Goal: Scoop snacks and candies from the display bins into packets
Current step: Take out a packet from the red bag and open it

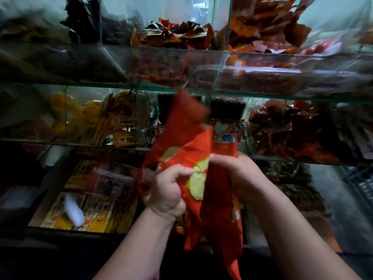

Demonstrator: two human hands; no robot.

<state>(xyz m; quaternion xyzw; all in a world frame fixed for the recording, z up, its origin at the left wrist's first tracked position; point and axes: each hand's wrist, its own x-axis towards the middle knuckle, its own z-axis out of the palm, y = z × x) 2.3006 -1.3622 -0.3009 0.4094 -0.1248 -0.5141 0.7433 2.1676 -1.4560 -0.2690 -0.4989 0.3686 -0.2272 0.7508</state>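
both hands are bunched around a red packet [193, 158] right in front of the glass display bins [181, 91], left hand [168, 190] fisting one side, right hand [240, 170] pinching the other, probably to tug its mouth open for scooping.

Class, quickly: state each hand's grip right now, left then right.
Left hand: closed, fingers curled round the red packet.
Right hand: closed, gripping the same red packet.

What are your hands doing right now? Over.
Left hand and right hand both grip the crumpled red plastic packet with yellow patches. Packet up in front of the glass display bins, top blurred. Nothing seen between packet and bins.
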